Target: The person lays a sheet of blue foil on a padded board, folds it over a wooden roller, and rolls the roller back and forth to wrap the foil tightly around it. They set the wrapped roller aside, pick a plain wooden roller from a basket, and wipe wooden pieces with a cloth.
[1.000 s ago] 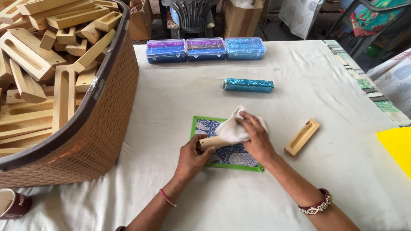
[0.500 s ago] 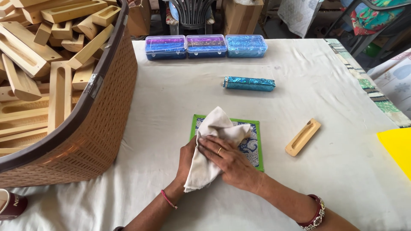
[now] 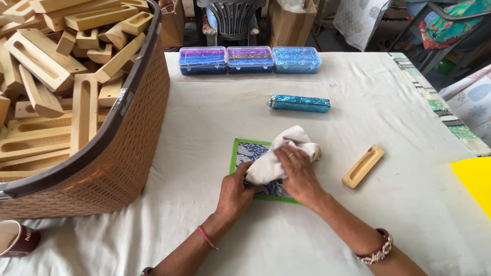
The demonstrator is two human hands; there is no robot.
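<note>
— What's biggest in view, and where does it sit from the fingers?

— The counter [image 3: 317,102], draped in pale cloth, carries everything. Well to the left of the fingers stands one brown woven basket [image 3: 128,153], heaped with slotted wooden blocks [image 3: 46,76] — too many to count.

— And the work itself?

— A wiping step, by my reading. The right hand [image 3: 299,176] lies flat on one white cloth [image 3: 279,158], fingers spread and pressing it down rather than clenched. Under the cloth lies one green-edged mat with a blue pattern [image 3: 245,153], directly beneath both hands. The left hand [image 3: 236,193] rests at the mat's near edge, fingers curled onto it, seemingly pinning it. Whatever is being rubbed under the cloth is hidden.

— What would the next move ask for?

— I'd judge steady downward pressure from the right fingers while the left keeps the mat from sliding on the counter.

— The smaller things?

— Well beyond the fingers, three clear lidded boxes [image 3: 249,60] sit in a row, their contents purple, violet and blue. Nearer, just beyond the cloth, lies one teal glittery wrapped bar [image 3: 299,103]. To the right of the fingers, one bare slotted wooden block [image 3: 363,166] rests apart. Far right, a yellow sheet [image 3: 475,179]; at the lower left corner, one maroon cup [image 3: 18,237].
</note>
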